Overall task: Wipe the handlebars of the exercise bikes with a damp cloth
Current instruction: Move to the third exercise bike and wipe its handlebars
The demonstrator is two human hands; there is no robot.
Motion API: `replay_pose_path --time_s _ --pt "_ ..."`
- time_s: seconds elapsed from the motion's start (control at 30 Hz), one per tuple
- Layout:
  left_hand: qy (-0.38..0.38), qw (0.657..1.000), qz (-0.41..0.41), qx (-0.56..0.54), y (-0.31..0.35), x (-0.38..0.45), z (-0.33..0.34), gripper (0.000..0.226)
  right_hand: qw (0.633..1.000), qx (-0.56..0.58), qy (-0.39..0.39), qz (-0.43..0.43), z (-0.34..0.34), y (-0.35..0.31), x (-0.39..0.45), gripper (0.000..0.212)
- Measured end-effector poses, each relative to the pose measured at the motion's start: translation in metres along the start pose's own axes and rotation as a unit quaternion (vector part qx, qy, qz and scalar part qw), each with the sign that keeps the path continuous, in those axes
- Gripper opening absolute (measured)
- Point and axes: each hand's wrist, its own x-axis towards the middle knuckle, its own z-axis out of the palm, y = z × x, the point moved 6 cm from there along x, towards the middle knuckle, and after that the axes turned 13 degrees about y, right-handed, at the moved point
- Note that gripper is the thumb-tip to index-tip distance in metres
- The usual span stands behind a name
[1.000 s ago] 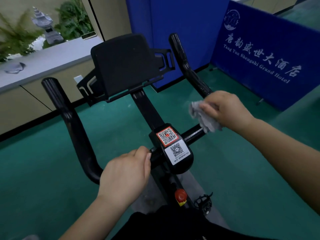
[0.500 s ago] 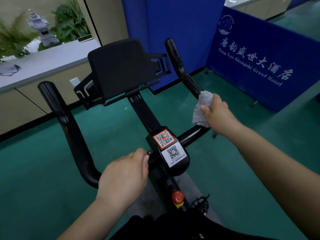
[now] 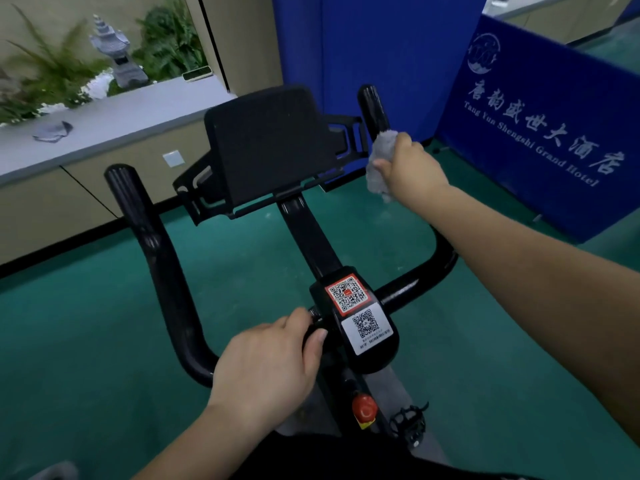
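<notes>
Since the earlier frame, the grey cloth (image 3: 380,161) has been carried by the right hand (image 3: 408,168) up the right handlebar (image 3: 372,109), near its tip, fingers clenched around it. The crumpled cloth hangs below. The left hand (image 3: 266,368) is kept clasped on the crossbar. Two handlebars are seen; the left handlebar (image 3: 152,244) is untouched.

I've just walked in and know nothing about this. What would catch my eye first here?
Probably the black exercise bike handlebars filling the middle, with a dark tablet holder above the stem. The right hand clutches a grey cloth around the far right grip, while the left hand holds the crossbar beside two QR code stickers. On the right stands a bright blue hotel banner.
</notes>
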Motion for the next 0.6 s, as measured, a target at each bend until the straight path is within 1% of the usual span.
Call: replay_pose_path --time_s 0.13,0.23,0.3,0.4,0.5,0.6 --pt "-0.007 1.0 -0.022 -0.015 -0.004 0.0 0.0 0.031 0.99 0.125 0.035 0.061 0.006 -0.019 0.039 0.049" --pt "-0.011 0.999 -0.034 -0.039 -0.005 -0.001 -0.002 0.041 0.983 0.159 0.062 0.062 0.002 -0.036 0.064 0.05" --pt "-0.01 0.998 -0.036 -0.04 -0.005 -0.002 -0.002 0.045 0.983 0.161 0.07 0.051 -0.002 -0.046 0.077 0.051" --pt "-0.01 0.999 -0.034 -0.039 -0.005 -0.002 -0.002 0.044 0.985 0.155 0.074 0.03 -0.005 -0.049 0.086 0.05" --pt "-0.015 0.998 -0.037 -0.042 -0.005 -0.002 0.0 0.044 0.988 0.145 0.05 0.005 -0.004 -0.043 0.077 0.051" --pt "-0.019 0.998 -0.044 -0.041 -0.006 -0.003 -0.001 0.043 0.994 0.113 0.013 0.005 0.0 -0.024 0.051 0.053"
